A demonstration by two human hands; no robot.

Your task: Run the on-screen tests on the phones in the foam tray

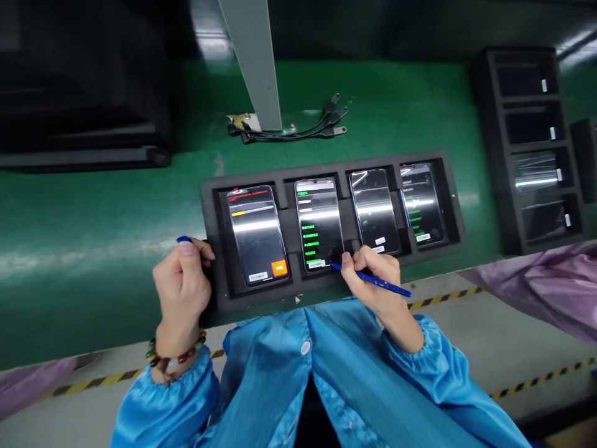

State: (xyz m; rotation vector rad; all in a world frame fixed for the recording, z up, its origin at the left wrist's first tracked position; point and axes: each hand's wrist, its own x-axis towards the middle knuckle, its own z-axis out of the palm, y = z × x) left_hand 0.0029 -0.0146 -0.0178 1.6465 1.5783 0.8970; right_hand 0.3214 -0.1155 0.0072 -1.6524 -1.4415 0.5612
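My right hand (375, 277) is closed round a blue pen (385, 284). Its tip points at the lower edge of a phone (319, 224) that shows a list of green and white lines. My left hand (184, 280) is a loose fist by the left end of the black foam tray (215, 249); a small blue piece, apparently the pen cap (184, 239), sticks out at the fingers. In the tray's leftmost slot lies a phone (256, 236) with an orange box on screen. To the right are a dark-screened phone (375, 208) and another phone (422, 202) with green text.
Short black cables (298, 134) lie behind the tray, at the foot of a grey post (259, 62). Another black tray (499, 155) with several phones is at right. Black trays (84, 149) are stacked at left on the green table (102, 224). Purple cloth (550, 280) hangs at the right edge.
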